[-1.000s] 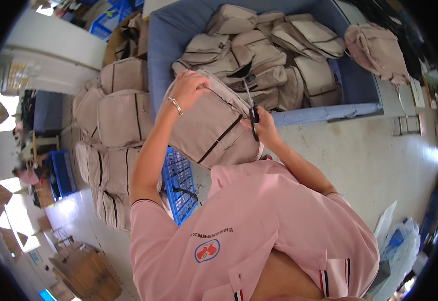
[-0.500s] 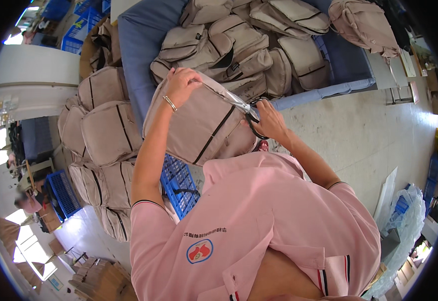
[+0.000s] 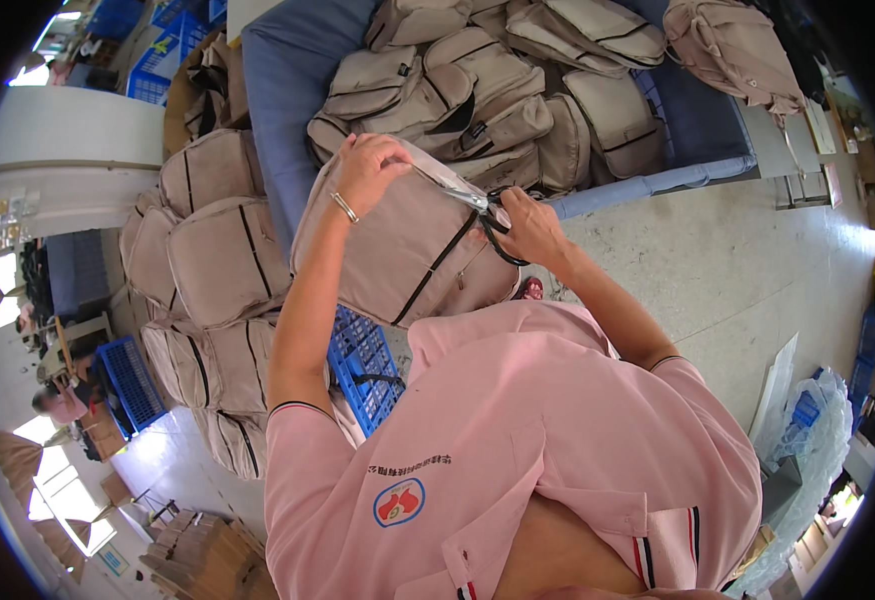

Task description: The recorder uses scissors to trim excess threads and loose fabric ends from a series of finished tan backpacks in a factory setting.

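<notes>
My left hand [image 3: 372, 168] is clamped on the beige bag's upper edge [image 3: 387, 245]. My right hand [image 3: 531, 228] has its fingers round the black-handled scissors [image 3: 481, 204], blades along that edge.

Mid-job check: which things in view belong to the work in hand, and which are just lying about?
In use:
bag, held near its edge by the left grip
scissors, in the right grip, blades at the bag

Untouched, apparently just lying about:
bin
bags in the bin
stacked bags
crate
clear plastic
</notes>
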Available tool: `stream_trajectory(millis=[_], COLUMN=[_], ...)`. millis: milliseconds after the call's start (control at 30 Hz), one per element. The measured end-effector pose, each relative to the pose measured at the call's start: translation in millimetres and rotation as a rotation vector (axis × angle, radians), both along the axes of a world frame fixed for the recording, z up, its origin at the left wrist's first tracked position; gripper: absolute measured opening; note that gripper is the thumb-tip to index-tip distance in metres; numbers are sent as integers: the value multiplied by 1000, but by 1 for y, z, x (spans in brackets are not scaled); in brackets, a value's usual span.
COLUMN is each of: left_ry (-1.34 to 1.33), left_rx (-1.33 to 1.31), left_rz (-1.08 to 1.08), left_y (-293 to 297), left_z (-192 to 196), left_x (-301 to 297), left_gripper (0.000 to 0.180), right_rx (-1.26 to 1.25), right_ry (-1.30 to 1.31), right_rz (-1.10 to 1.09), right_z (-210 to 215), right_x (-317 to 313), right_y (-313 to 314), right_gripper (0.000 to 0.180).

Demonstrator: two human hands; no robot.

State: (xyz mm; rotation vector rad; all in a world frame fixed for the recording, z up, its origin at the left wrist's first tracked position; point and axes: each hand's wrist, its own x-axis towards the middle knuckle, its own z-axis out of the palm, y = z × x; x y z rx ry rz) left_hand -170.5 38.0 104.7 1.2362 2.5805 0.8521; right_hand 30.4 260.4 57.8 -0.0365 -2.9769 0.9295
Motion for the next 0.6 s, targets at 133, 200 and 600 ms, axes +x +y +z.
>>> stream_trajectory(millis=[133, 200, 600], left_ry=[-3, 0, 5], left_rx=[-14, -1, 45], left_rz=[2, 1, -18], left_y=[-5, -6, -10], left_z=[3, 3, 0], left_x=[0, 1, -2], left_gripper=[8, 8, 8], right_rx=[34, 52, -69], right_ry=[-48, -47, -32], right_rz=[-26, -18, 36], right_z=[3, 2, -15], right_x=[7, 6, 11], right_y=[9, 9, -6], right_gripper=[68, 70, 40])
